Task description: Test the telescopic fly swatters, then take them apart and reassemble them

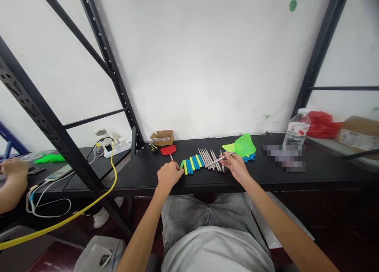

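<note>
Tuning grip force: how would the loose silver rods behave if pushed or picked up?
The silver rods are likely stiff: the one held near its end by the right hand shows no visible bend. Slim and seemingly round, they may roll on the flat black table. Their metallic sheen suggests they could be slippery.

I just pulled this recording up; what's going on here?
The left hand holds a green handle, and the right hand holds a metal rod; the two pieces are apart. Between the hands, blue and yellow handles and more rods lie on the black table. Green swatter heads lie beyond the right hand, a red head beyond the left.
</note>
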The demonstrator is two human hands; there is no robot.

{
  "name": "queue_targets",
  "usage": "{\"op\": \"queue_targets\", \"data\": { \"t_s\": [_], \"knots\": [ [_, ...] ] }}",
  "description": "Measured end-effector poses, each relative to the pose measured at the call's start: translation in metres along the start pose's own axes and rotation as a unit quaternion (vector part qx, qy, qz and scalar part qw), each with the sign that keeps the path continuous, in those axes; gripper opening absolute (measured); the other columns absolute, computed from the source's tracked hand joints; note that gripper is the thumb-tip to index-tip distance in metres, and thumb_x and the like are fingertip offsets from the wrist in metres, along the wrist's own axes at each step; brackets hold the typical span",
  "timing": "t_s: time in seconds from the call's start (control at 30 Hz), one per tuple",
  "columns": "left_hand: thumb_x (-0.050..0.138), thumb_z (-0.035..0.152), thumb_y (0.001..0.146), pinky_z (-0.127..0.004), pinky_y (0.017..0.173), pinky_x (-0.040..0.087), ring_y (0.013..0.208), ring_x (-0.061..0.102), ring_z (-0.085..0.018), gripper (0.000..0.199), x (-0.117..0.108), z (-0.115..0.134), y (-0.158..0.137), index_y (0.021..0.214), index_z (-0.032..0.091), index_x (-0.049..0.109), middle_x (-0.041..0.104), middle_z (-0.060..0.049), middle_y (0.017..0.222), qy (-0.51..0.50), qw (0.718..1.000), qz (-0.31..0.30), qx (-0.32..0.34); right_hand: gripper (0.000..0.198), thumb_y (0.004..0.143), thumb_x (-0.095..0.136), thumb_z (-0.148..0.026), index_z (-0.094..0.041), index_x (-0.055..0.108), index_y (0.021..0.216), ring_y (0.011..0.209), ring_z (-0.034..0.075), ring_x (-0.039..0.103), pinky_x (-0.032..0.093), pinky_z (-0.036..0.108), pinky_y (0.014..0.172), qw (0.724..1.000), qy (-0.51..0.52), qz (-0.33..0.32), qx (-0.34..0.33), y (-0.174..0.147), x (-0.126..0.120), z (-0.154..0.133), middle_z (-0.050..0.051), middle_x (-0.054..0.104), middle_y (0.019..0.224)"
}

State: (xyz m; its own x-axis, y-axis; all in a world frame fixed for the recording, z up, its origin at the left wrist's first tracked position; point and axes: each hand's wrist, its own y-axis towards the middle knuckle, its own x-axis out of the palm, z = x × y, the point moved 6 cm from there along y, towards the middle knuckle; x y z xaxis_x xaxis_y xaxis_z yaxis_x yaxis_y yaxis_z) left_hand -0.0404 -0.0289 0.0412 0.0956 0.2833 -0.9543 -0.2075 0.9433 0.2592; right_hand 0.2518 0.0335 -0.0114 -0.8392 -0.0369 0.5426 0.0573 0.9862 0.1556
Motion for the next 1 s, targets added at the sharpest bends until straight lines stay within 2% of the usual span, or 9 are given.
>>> {"op": "queue_targets", "data": {
  "t_s": [0.13,0.3,0.43,0.6,0.73,1.0],
  "knots": [
    [0.057,0.041,0.08,-0.03,0.068,0.042,0.084,0.064,-0.027,0.02,-0.008,0.002,0.0,0.08,0.024,0.066,0.068,-0.008,0.085,-0.027,0.999,0.027,0.009,0.031,0.066,0.084,-0.037,-0.015,0.066,0.08,0.061,0.014,0.07,0.058,0.019,0.056,1.0,-0.002,-0.004,0.0,0.0,0.0,0.0,0.008,0.075,0.08],
    [0.053,0.038,0.087,-0.026,0.07,0.041,0.094,0.059,-0.022,0.017,-0.014,0.025,-0.008,0.087,0.024,0.063,0.068,-0.004,0.094,-0.077,0.988,0.081,0.107,0.031,0.065,0.084,-0.037,-0.015,0.067,0.079,0.061,0.014,0.07,0.058,0.019,0.057,1.0,0.012,0.007,0.002,0.001,-0.001,0.001,0.008,0.075,0.08],
    [0.048,0.038,0.093,-0.025,0.077,0.041,0.098,0.057,-0.019,0.02,-0.006,0.039,-0.014,0.1,0.024,0.061,0.067,-0.004,0.097,-0.112,0.977,0.103,0.151,0.029,0.066,0.084,-0.035,-0.015,0.067,0.078,0.062,0.014,0.07,0.058,0.019,0.058,0.999,0.026,0.018,-0.004,0.002,-0.002,0.0,0.008,0.075,0.08],
    [0.046,0.035,0.096,-0.028,0.079,0.044,0.093,0.056,-0.019,0.021,0.006,0.047,-0.019,0.104,0.022,0.061,0.067,-0.004,0.099,-0.138,0.945,0.162,0.249,0.028,0.067,0.083,-0.035,-0.016,0.066,0.078,0.063,0.014,0.07,0.058,0.019,0.06,0.999,0.03,0.024,-0.004,0.003,-0.004,0.001,0.008,0.075,0.081],
    [0.044,0.028,0.097,-0.032,0.081,0.045,0.09,0.055,-0.02,0.026,0.009,0.049,-0.023,0.117,0.022,0.059,0.066,-0.005,0.099,-0.13,0.917,0.204,0.317,0.027,0.069,0.082,-0.036,-0.017,0.067,0.079,0.064,0.014,0.07,0.059,0.02,0.061,0.999,0.026,0.024,-0.01,0.004,-0.006,0.002,0.007,0.075,0.082],
    [0.044,0.024,0.096,-0.033,0.079,0.046,0.087,0.055,-0.019,0.024,0.008,0.055,-0.025,0.11,0.022,0.063,0.063,-0.006,0.096,-0.094,0.911,0.214,0.341,0.031,0.063,0.085,-0.038,-0.017,0.067,0.078,0.064,0.013,0.07,0.059,0.02,0.061,0.999,0.03,0.014,-0.01,0.004,-0.006,0.002,0.006,0.075,0.082]
  ]
}}
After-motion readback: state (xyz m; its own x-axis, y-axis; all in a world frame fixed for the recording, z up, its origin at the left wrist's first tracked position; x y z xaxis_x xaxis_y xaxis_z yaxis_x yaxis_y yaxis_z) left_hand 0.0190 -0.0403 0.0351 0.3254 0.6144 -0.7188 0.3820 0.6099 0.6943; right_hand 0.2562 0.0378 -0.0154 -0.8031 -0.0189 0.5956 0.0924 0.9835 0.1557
